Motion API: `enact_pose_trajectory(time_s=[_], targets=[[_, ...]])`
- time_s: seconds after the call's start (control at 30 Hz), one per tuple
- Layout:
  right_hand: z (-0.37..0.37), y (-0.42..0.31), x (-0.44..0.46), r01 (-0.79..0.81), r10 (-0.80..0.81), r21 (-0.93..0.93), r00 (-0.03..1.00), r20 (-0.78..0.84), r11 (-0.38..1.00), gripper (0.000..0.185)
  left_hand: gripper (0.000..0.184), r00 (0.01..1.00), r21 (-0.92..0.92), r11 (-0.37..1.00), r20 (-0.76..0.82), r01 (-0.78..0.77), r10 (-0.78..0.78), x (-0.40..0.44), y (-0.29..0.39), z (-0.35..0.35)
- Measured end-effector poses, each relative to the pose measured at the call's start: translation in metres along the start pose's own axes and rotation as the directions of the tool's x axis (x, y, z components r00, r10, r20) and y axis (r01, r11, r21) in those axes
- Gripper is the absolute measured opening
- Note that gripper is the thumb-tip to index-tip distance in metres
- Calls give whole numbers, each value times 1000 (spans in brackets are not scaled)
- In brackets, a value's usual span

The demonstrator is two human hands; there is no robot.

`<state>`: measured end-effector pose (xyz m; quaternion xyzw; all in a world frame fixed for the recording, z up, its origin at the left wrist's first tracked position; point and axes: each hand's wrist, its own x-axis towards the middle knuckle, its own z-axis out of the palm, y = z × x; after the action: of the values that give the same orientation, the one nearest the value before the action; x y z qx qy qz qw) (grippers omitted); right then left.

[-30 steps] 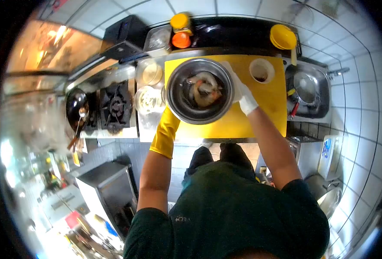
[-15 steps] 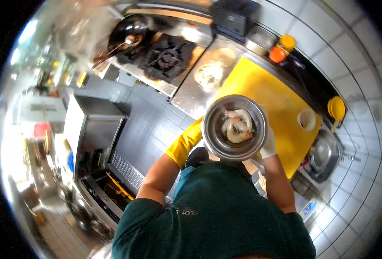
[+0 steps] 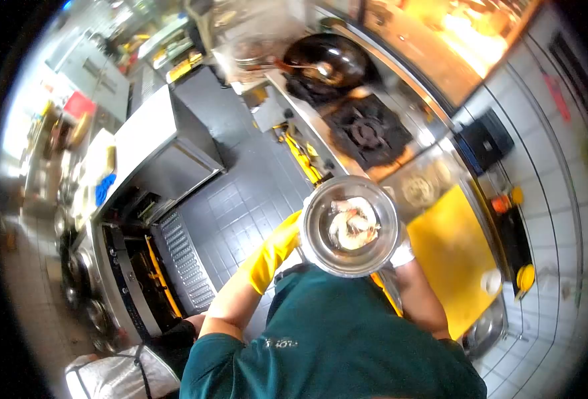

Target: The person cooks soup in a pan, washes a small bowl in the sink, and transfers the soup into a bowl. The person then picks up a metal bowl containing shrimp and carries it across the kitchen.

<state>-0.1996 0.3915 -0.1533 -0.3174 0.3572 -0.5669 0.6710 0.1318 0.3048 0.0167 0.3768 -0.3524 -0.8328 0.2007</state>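
Observation:
A round stainless steel bowl is held level in front of my body, with several raw shrimp lying curled in it. My left hand, in a yellow rubber glove, grips the bowl's left side, its fingertips hidden by the bowl. On the opposite side my right hand, in a white glove, holds the rim; most of its fingers are out of sight behind the bowl. Beyond the bowl lies the front edge of the stove, and the yellow cutting board is to its right.
A burner and a dark wok with a ladle sit on the stove. Left, past the tiled floor, stands a steel cabinet. Someone in a white apron is close behind at lower left. A white cup rests on the board.
My view and body have turned left, so the stove now lies ahead and the board further right. The bowl has come along in both hands. Another person appears at lower left.

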Motion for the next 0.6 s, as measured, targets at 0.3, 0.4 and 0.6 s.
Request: enact_pose_trajectory(time_s=[0.3,0.4,0.6], targets=[[207,49,223,-112,189,-278,945,266,954,46,81,929,-85,984,-352,-156,117,-99,86,-175],[265,69,293,-93,227,-356,906,356,930,45,78,887,-138,964,-438,-226,145,-105,112,-223],[366,118,451,58,239,-456,789,566,888,42,73,771,-209,900,-610,-382,186,-92,154,-317]])
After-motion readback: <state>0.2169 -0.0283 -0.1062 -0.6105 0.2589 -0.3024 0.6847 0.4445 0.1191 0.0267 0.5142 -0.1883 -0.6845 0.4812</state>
